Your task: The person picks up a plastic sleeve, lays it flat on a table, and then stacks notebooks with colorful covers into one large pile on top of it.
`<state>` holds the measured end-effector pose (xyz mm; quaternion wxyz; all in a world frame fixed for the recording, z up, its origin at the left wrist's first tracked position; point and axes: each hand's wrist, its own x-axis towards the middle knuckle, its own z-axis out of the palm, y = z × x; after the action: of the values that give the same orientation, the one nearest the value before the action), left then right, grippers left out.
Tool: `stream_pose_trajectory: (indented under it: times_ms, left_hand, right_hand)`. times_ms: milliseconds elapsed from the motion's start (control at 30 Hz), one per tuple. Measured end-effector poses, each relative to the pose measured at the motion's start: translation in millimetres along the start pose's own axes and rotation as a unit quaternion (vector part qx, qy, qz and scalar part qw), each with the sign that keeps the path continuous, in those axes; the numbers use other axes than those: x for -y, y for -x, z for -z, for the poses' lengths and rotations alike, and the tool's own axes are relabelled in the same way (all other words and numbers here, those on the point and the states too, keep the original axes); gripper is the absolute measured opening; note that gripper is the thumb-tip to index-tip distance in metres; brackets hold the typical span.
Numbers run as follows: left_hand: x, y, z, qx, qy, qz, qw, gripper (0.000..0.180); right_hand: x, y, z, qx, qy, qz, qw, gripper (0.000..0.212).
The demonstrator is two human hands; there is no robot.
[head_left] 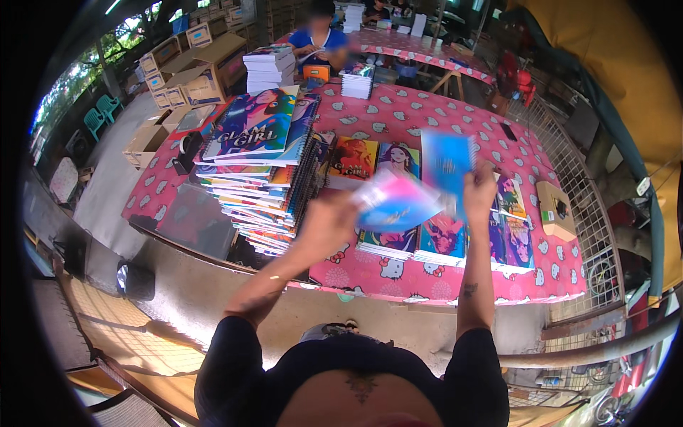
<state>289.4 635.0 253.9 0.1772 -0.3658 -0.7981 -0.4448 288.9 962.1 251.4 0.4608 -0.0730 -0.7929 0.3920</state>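
Currently, left fingers (346, 208) grip a pink-blue notebook (398, 204), right fingers (479, 176) a blue notebook (445, 162), by their edges, pink tablecloth (455, 117) spreading beyond.

Daylight, strongest at left, trees (64, 96) blown out; lit tube (112, 6) top left; pink tablecloth (491, 107) moderately bright; background dimmer; motion blur on blue-and-pink cover (398, 203) in left hand (331, 224) and blue cover (445, 160) in right hand (481, 188); stacked notebooks (260, 124) sharper; fisheye bends tablecloth edge and metal grille (569, 167); corners black, bluish fringing at rim.
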Motion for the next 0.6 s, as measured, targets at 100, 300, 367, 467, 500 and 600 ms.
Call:
stream_pose_trajectory:
  times_ms: [100, 300, 367, 467, 500, 600]
  left_hand:
    - [-27.1, 11.8, 99.7, -0.352, 0.005, -0.099, 0.931, 0.023]
    - [-30.0, -42.2, 208.8, -0.419, -0.281, -0.247, 0.827, 0.034]
    - [-9.0, -22.0, 227.2, -0.124, -0.362, -0.074, 0.921, 0.041]
    - [-0.1, -25.3, 236.3, 0.113, -0.315, -0.046, 0.941, 0.038]
    - [2.3, -34.1, 234.5, 0.138, -0.291, -0.086, 0.943, 0.04]
    - [55.7, -73.3, 245.8, -0.122, -0.056, -0.048, 0.99, 0.052]
  right_hand:
    - [88.4, -36.4, -33.0, -0.043, -0.212, 0.12, 0.969, 0.033]
    - [209.4, -33.7, -134.7, 0.177, -0.211, 0.364, 0.89, 0.046]
    - [202.9, -23.5, -150.7, 0.356, -0.192, 0.389, 0.828, 0.044]
    - [156.4, -32.2, -174.7, 0.346, -0.28, 0.26, 0.857, 0.042]
    - [129.1, -37.1, -191.7, 0.279, -0.261, 0.2, 0.902, 0.042]
    - [0.9, -21.6, -268.8, 0.244, 0.013, 0.13, 0.961, 0.046]
